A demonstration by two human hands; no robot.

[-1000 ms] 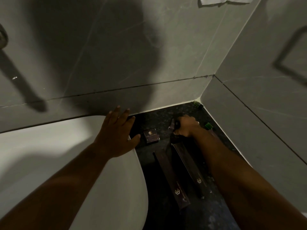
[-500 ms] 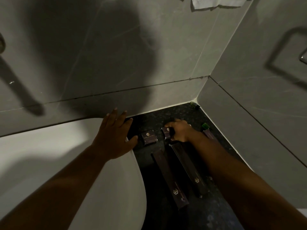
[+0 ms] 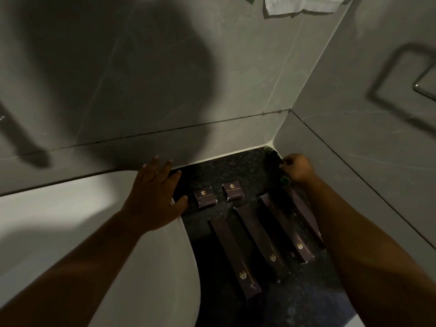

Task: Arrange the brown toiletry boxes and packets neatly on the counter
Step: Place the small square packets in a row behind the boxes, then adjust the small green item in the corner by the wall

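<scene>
Two small brown boxes (image 3: pixel 204 196) (image 3: pixel 233 191) sit side by side on the dark speckled counter (image 3: pixel 250 171). In front of them lie three long brown boxes (image 3: pixel 234 254) (image 3: pixel 259 239) (image 3: pixel 286 228), roughly parallel, and a fourth long packet (image 3: pixel 304 211) runs along my right forearm. My left hand (image 3: pixel 154 192) rests flat and open on the white basin rim, thumb near the left small box. My right hand (image 3: pixel 296 167) is curled at the far right corner by the wall, near a green-capped item (image 3: pixel 285 180); what its fingers hold is hidden.
A white basin (image 3: pixel 94 232) fills the left. Grey tiled walls close the counter at the back and right, meeting in a corner. A small dark-green item (image 3: pixel 267 149) stands in that corner. A metal rail (image 3: pixel 424 90) hangs on the right wall.
My right hand let go of the second small box, now beside the first, and moved right to the wall corner. A third long box has come into view. My left hand stayed put.
</scene>
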